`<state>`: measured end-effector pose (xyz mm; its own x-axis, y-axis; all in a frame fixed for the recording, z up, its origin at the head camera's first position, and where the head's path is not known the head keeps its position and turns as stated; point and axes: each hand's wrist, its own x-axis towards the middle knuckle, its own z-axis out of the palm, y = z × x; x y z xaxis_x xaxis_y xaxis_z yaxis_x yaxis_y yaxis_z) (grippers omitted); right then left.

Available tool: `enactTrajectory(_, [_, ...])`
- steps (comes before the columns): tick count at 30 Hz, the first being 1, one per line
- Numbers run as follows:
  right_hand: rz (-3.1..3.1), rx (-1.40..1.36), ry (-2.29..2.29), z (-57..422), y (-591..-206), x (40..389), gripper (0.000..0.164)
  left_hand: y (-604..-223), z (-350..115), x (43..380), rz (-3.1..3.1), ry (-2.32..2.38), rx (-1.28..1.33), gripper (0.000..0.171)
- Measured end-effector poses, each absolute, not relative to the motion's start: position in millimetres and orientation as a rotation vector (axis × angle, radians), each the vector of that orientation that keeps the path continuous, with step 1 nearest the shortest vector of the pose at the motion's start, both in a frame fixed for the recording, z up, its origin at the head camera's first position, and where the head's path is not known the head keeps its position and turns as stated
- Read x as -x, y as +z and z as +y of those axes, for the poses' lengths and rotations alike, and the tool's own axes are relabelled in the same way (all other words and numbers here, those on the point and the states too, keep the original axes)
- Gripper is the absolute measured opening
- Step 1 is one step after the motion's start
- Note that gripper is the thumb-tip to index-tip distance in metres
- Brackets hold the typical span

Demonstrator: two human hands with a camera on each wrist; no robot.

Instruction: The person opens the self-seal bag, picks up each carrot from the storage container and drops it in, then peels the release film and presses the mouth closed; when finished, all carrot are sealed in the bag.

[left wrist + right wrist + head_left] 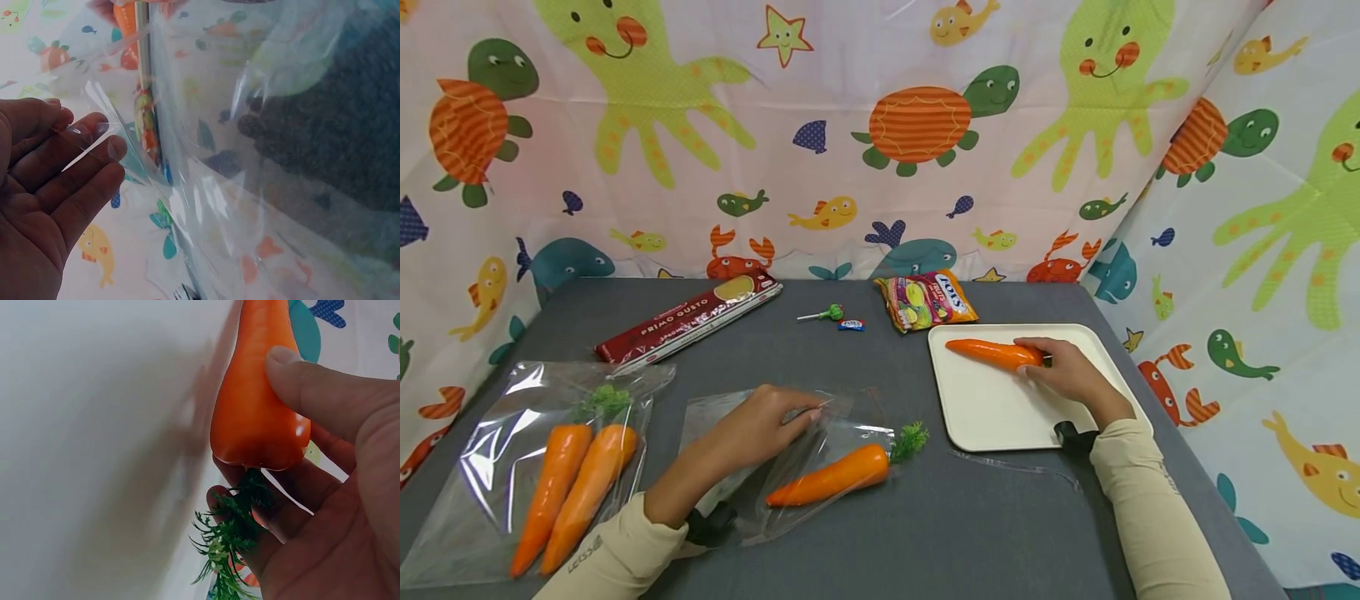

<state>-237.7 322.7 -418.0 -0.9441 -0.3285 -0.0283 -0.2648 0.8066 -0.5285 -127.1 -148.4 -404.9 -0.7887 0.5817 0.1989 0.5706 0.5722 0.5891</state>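
Observation:
My right hand [1071, 379] grips a carrot [992, 353] near its thick end, over the cream tray [1000, 417]. In the right wrist view the thumb lies along the carrot's side and its green leafy top [234, 531] hangs by the fingers. With thumb and forefinger my left hand [767, 425] pinches the edge of a clear plastic bag [206, 194]; its other fingers spread against the film. A second carrot [831, 477] lies in that bag, leafy top [910, 442] at the bag's right edge. Farther left, another clear bag [490, 433] contains two carrots [553, 492].
Along the back of the dark grey table [940, 542] lie a red Primo Gusto pasta pack [688, 317], a lollipop [831, 312], a small blue wrapped sweet [852, 325] and a Fox's candy bag [928, 300]. A sea-animal printed curtain [820, 75] hangs behind.

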Motion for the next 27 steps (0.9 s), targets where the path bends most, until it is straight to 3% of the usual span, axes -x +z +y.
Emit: enactTrajectory(27, [2.823, 0.734, -0.953, 274.7, -411.8, 211.7, 0.047, -399.5, -147.1, 126.2, 2.762, 0.989, -1.003, 0.024])
